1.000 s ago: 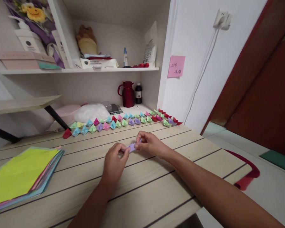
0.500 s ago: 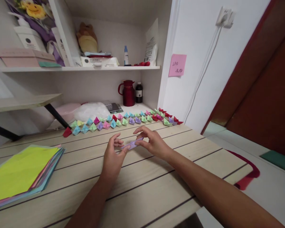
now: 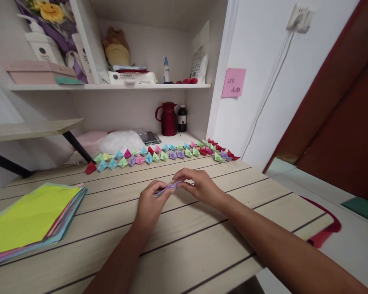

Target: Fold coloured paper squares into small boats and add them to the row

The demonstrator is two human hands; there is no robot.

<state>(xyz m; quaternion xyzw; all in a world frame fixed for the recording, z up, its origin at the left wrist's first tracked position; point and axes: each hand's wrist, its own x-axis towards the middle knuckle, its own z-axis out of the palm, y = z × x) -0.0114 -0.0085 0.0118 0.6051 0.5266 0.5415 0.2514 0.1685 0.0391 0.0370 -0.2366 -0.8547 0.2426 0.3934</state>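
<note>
A small folded piece of purple paper [image 3: 169,187] is pinched between both hands just above the wooden table [image 3: 202,245]. My left hand [image 3: 150,204] grips its left end with curled fingers. My right hand [image 3: 199,185] pinches its right end between thumb and fingertips. Behind the hands, a long row of small folded paper boats [image 3: 159,155] in several colours runs along the back of the table.
A stack of coloured paper sheets [image 3: 30,218], yellow on top, lies at the left. A red jug [image 3: 168,119] and dark bottle [image 3: 182,119] stand under the shelf [image 3: 110,86]. A pink note [image 3: 233,82] sticks on the wall. The table edge drops off at the right.
The purple paper has been pulled out longer and flatter between the hands. My left fingers, spread half a second ago, have closed on it again. The view has shifted slightly.
</note>
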